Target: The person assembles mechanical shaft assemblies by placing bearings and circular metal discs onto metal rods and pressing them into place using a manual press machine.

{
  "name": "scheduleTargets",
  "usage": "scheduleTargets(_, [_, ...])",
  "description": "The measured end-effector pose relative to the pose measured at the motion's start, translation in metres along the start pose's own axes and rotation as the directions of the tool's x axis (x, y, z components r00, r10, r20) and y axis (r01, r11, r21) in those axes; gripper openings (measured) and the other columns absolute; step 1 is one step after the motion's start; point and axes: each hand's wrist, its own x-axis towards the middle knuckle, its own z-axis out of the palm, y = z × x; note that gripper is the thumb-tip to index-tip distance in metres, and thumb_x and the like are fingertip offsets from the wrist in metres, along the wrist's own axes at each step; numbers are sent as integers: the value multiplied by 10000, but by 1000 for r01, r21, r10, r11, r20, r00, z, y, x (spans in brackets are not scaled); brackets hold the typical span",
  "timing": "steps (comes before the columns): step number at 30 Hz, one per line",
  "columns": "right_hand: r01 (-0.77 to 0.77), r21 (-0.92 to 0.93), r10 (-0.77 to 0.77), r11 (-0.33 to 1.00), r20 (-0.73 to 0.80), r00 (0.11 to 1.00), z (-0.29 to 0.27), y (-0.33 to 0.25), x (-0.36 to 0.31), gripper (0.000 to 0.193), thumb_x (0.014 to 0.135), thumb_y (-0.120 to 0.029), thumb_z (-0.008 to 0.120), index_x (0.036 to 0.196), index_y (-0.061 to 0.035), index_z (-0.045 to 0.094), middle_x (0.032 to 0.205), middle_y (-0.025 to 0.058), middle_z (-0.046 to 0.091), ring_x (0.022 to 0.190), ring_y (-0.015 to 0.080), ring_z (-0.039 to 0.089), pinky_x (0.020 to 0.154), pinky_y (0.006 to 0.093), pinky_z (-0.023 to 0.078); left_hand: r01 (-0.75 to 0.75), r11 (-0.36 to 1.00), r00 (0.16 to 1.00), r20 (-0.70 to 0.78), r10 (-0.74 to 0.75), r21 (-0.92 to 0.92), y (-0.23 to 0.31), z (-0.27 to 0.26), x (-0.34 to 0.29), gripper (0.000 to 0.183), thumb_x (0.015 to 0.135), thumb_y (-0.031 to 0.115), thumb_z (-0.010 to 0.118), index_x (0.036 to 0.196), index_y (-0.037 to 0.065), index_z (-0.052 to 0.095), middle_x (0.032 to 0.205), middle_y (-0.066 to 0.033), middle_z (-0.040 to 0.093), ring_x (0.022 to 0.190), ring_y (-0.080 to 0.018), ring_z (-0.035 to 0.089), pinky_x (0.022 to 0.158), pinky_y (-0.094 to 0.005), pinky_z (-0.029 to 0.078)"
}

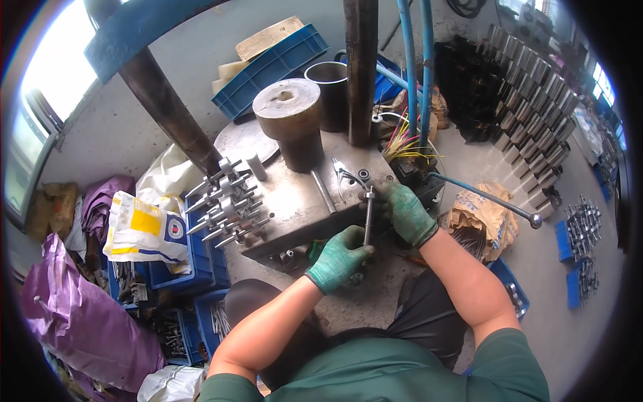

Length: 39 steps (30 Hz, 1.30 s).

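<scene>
A slender, silver-coloured metal rod with a wider head [369, 218] is held lengthwise, head at the far end, at the near edge of the grey metal worktable [295, 202], right of centre; its near end is partly hidden.

Wears a dark green, short-sleeved shirt [378, 368]. Just beyond the shirt, shows black trousers [432, 308]; farther out from the shirt, has green gloves [410, 214] with dark-edged cuffs, leaving forearms [462, 278] bare.

Ahead-left of your left fingers [360, 252], bare tabletop [293, 199] leaves passage between the metal rod [323, 192] and clustered shafts [231, 203].
</scene>
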Motion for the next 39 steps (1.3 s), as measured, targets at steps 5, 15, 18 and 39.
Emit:
scheduleTargets(5, [30,-16,-28,999,130,991,4,-4,-7,323,1057,-200,615,1312,-4,633,1010,121,754,932,249,742,880,388,616,-113,992,993,-36,115,62,-9,2,6,317,990,75,717,1278,-10,618,1064,-86,701,912,-144,671,809,-303,576])
scheduleTargets(15, [143,-139,-133,980,80,988,24,0,-9,319,1071,-327,601,1096,-31,719,940,51,728,828,131,653,811,312,551,-217,976,969,-121,215,3,-20,-2,5,313,971,75,700,1266,-10,639,1031,-43,703,862,-130,654,770,-299,569])
scheduleTargets(18, [43,-208,-9,977,163,987,25,4,-11,272,1060,-265,607,1187,-34,676,1039,41,701,985,118,631,910,285,519,-166,984,974,-167,153,-65,-7,2,0,304,980,66,688,1273,-8,647,1022,-60,707,794,-130,633,708,-287,554])
scheduleTargets(39, [467,-865,-770,185,168,616,-106,-59,-151,377,955,-240,723,1293,-72,716,1049,154,715,961,326,703,884,415,569,-460,489,887,353,298,741,-47,-4,3,319,948,116,720,1251,22,682,1149,-197,708,1030,-385,714,916,-441,580])
